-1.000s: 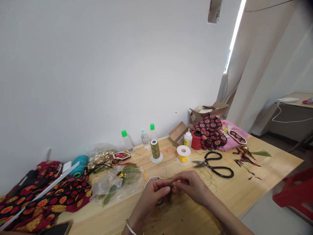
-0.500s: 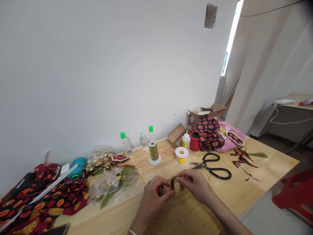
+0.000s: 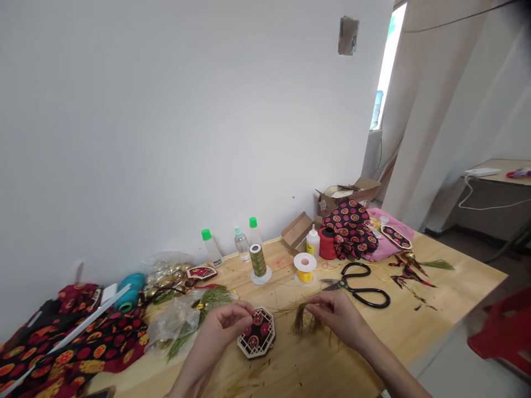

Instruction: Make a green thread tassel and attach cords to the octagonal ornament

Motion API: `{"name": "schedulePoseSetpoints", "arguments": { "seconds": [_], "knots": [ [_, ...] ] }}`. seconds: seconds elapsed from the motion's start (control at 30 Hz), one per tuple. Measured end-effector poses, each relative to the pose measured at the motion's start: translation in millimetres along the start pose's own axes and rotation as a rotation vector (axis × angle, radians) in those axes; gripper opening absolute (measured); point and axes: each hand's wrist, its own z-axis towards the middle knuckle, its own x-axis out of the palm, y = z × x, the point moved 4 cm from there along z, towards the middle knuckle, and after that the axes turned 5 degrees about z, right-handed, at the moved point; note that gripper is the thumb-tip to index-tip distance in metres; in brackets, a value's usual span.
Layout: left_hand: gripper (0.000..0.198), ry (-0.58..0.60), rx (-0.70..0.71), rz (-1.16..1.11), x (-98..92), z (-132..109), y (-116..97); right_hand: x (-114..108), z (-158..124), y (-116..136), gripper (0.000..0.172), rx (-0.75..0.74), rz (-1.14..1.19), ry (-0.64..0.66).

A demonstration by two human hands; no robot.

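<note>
My right hand (image 3: pixel 334 315) pinches a tassel of olive-green threads (image 3: pixel 302 320), its loose strands hanging above the wooden table. To the left, my left hand (image 3: pixel 226 326) is held over the edge of an octagonal ornament (image 3: pixel 257 337) with a pale lattice frame and dark patterned cloth. Its thumb and fingers are slightly apart, and I see nothing between them. Beyond my right hand lie black-handled scissors (image 3: pixel 343 283). A spool of yellow cord (image 3: pixel 306 271) and a cone of olive thread (image 3: pixel 259 262) stand farther back.
A glue bottle (image 3: pixel 313 243), a red thread cone (image 3: pixel 327 246) and a cardboard box (image 3: pixel 297 232) stand near the wall. At left are patterned cloth (image 3: pixel 112 337), a teal spool (image 3: pixel 128 293) and a bag of gold bells (image 3: pixel 170 276). A red stool (image 3: pixel 500 326) is beyond the right edge.
My left hand has let go of the threads and moved left, uncovering the octagonal ornament. My right hand keeps the tassel, which now hangs more spread out. The view has shifted slightly.
</note>
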Motion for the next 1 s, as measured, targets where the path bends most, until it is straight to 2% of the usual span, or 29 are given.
{"name": "schedulePoseSetpoints", "arguments": {
  "seconds": [0.13, 0.23, 0.33, 0.4, 0.5, 0.6, 0.7, 0.77, 0.87, 0.93, 1.0],
  "knots": [
    [0.015, -0.105, -0.042, -0.297, -6.7, -8.5, -8.4, -2.3, -0.4, -0.1, 0.028, -0.028, -0.034, -0.006],
    [0.018, -0.079, -0.057, -0.549, -0.5, -12.2, -11.2, -1.3, -0.4, 1.1, 0.029, -0.058, -0.059, -0.004],
    [0.018, -0.058, -0.025, -0.677, 8.8, -13.0, -12.6, 1.4, -0.7, 3.6, 0.03, -0.08, -0.084, 0.012],
    [0.02, -0.012, -0.03, -0.643, 16.7, -11.6, -12.9, 3.2, -1.0, 5.3, 0.031, -0.08, -0.089, 0.027],
    [0.023, 0.057, -0.059, -0.391, 24.6, -8.0, -16.0, 5.6, -2.3, 6.9, 0.03, -0.061, -0.083, 0.063],
    [0.026, -0.002, -0.002, -0.109, 20.0, -5.4, -28.1, 8.7, -4.6, 7.6, 0.027, -0.048, -0.088, 0.105],
    [0.025, -0.095, 0.085, 0.016, 12.0, -6.5, -46.3, 13.7, -7.2, 7.1, 0.023, -0.038, -0.098, 0.152],
    [0.021, -0.116, 0.12, -0.006, 10.1, -6.9, -56.5, 17.8, -8.6, 6.4, 0.02, -0.029, -0.083, 0.179],
    [0.018, -0.097, 0.168, -0.248, 11.8, -0.6, -61.7, 24.4, -9.9, 5.3, 0.018, 0.004, 0.013, 0.218],
    [0.019, -0.128, 0.18, -0.377, 12.2, 9.7, -54.7, 29.1, -11.0, 4.6, 0.019, 0.061, 0.138, 0.255],
    [0.021, -0.166, 0.121, -0.296, 13.8, 23.2, -39.0, 33.6, -12.6, 4.5, 0.019, 0.13, 0.301, 0.297]
  ]
}}
